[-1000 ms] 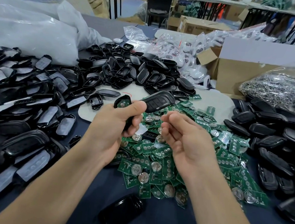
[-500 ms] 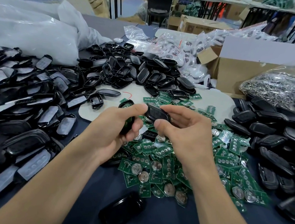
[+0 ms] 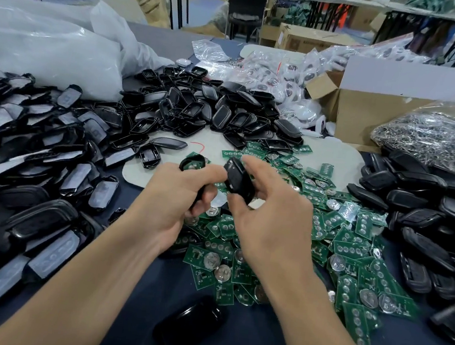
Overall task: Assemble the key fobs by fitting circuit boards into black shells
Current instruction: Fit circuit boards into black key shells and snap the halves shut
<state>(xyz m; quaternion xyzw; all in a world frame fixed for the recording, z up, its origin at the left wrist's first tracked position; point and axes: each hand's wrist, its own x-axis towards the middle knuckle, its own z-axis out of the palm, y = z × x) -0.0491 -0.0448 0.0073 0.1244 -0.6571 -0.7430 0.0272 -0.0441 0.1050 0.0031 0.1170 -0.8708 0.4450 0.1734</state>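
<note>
My left hand (image 3: 173, 203) grips a black shell half (image 3: 193, 162) whose open end shows a green circuit board inside. My right hand (image 3: 269, 214) pinches a black shell cover (image 3: 238, 179) between thumb and fingers, tilted on edge just right of the left hand's thumb. Both hands hover above a heap of green circuit boards (image 3: 340, 242) with coin cells. A lone glossy black shell (image 3: 189, 326) lies on the dark cloth between my forearms.
Piles of black shell parts lie at the left (image 3: 38, 156), at the back centre (image 3: 213, 114) and at the right (image 3: 427, 223). A cardboard box (image 3: 369, 114), a bag of metal parts (image 3: 428, 138) and white plastic bags (image 3: 50, 47) stand behind.
My right hand has taken hold of the black shell cover from my left hand's fingertips and turned it on edge. My left hand keeps holding the shell half with the board.
</note>
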